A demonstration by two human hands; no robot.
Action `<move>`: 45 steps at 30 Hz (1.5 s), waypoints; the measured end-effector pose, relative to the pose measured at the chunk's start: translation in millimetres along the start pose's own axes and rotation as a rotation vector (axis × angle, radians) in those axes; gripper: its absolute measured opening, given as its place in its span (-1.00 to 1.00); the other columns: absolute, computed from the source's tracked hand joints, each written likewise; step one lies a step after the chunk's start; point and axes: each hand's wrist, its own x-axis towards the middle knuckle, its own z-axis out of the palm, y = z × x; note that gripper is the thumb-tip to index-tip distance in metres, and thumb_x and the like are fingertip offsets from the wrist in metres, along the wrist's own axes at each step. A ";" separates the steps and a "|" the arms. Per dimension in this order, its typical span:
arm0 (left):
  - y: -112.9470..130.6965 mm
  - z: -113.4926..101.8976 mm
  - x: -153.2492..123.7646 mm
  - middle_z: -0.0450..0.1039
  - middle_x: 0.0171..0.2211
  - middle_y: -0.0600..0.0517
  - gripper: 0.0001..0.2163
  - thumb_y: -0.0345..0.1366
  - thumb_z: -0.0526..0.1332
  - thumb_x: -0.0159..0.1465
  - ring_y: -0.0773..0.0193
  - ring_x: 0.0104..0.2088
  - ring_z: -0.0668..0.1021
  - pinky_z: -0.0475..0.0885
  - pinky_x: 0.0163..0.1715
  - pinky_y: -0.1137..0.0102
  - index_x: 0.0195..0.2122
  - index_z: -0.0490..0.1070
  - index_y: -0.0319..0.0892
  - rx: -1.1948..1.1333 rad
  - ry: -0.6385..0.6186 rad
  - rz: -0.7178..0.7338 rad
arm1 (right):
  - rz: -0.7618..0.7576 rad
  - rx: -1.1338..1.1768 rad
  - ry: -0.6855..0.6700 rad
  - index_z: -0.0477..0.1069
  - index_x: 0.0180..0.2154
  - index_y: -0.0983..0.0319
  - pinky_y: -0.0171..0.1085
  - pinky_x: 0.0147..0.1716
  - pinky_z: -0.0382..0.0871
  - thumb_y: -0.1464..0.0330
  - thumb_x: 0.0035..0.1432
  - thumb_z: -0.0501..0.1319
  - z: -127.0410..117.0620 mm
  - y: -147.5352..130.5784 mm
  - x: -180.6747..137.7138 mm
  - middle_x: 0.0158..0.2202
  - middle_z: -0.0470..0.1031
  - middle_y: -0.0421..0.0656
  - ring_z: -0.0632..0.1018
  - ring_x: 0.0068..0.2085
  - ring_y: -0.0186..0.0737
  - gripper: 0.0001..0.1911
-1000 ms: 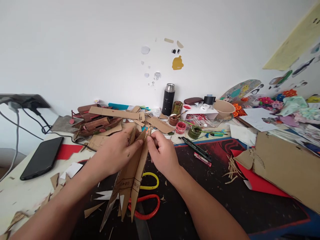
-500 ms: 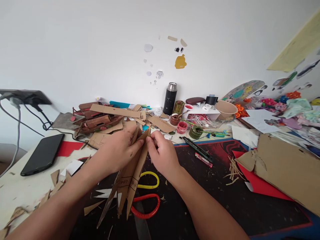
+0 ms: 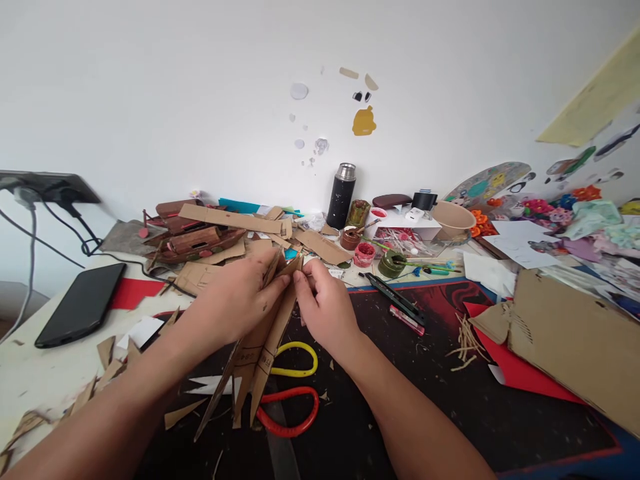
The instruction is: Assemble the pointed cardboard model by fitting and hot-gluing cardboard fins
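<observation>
Long cut strips of cardboard (image 3: pixel 271 337), joined or pinched together at the far end, slant down toward me over the dark mat. My left hand (image 3: pixel 240 293) is closed around their upper part, with the thumb pressed near the tip. At that same tip my right hand (image 3: pixel 325 300) pinches the cardboard edge between thumb and fingers. The joint between the strips is partly hidden by my fingers. Just beneath the cardboard lie scissors with one yellow and one red handle (image 3: pixel 290 412), their blades partly covered. Small white paper (image 3: pixel 213 385) pokes out on the left.
The dark cutting mat (image 3: pixel 425 400) bears a green utility knife (image 3: pixel 395 298) and twine pieces (image 3: pixel 467 343). A phone (image 3: pixel 83 303) lies left near cardboard scraps. Behind stand a brown model boat (image 3: pixel 200 243), a black flask (image 3: pixel 342 197) and paint jars (image 3: pixel 365 254). Cardboard (image 3: pixel 575 333) leans right.
Both hands keep their hold at the cardboard tip. The lower ends of the strips have shifted slightly upward, and the view has turned a little.
</observation>
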 end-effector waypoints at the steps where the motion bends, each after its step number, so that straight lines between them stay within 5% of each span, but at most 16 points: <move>1: -0.5 0.2 0.2 0.41 -0.49 0.05 -0.77 -0.04 0.05 0.37 0.09 -0.46 0.43 0.22 -0.41 0.25 -0.37 0.20 -0.01 -0.009 0.002 -0.001 | 0.008 0.008 0.006 0.26 -0.25 0.11 -0.30 -0.45 0.20 0.23 0.48 0.05 -0.3 0.0 0.1 -0.48 0.43 -0.24 0.53 -0.45 -0.17 -0.81; 16: 1.9 -1.6 1.7 0.39 -0.51 0.13 -0.74 -0.01 0.21 0.32 0.20 -0.48 0.40 0.24 -0.42 0.30 -0.38 0.31 -0.04 -0.161 0.225 -0.111 | 0.029 0.122 -0.010 0.35 -0.23 0.12 -0.31 -0.49 0.25 0.16 0.47 0.08 0.9 3.9 1.3 -0.54 0.39 -0.28 0.51 -0.49 -0.20 -0.76; 32: -2.4 -9.8 1.3 0.41 -0.51 0.11 -0.62 0.08 0.25 0.30 0.20 -0.45 0.40 0.23 -0.44 0.30 -0.49 0.30 -0.06 -0.232 0.217 -0.145 | 0.174 0.631 0.017 0.36 -0.20 0.16 -0.41 -0.70 0.19 0.00 0.38 0.21 -1.9 -0.5 2.9 -0.62 0.30 -0.40 0.37 -0.68 -0.36 -0.64; 38: -2.5 -11.3 0.2 0.54 -0.40 0.07 -0.66 0.06 0.26 0.30 0.17 -0.37 0.50 0.28 -0.40 0.32 -0.45 0.36 -0.07 -0.220 0.241 -0.150 | 0.132 0.586 0.031 0.36 -0.25 0.16 -0.41 -0.69 0.22 0.03 0.38 0.22 -1.7 0.1 2.8 -0.60 0.31 -0.38 0.37 -0.68 -0.38 -0.66; 45: 8.9 -7.6 -1.9 0.45 -0.52 0.11 -0.68 0.01 0.24 0.29 0.22 -0.49 0.42 0.23 -0.44 0.30 -0.49 0.36 -0.07 -0.138 0.236 -0.108 | 0.058 0.484 0.021 0.33 -0.27 0.13 -0.40 -0.66 0.19 0.09 0.44 0.18 0.9 5.1 0.4 -0.63 0.27 -0.39 0.37 -0.68 -0.37 -0.71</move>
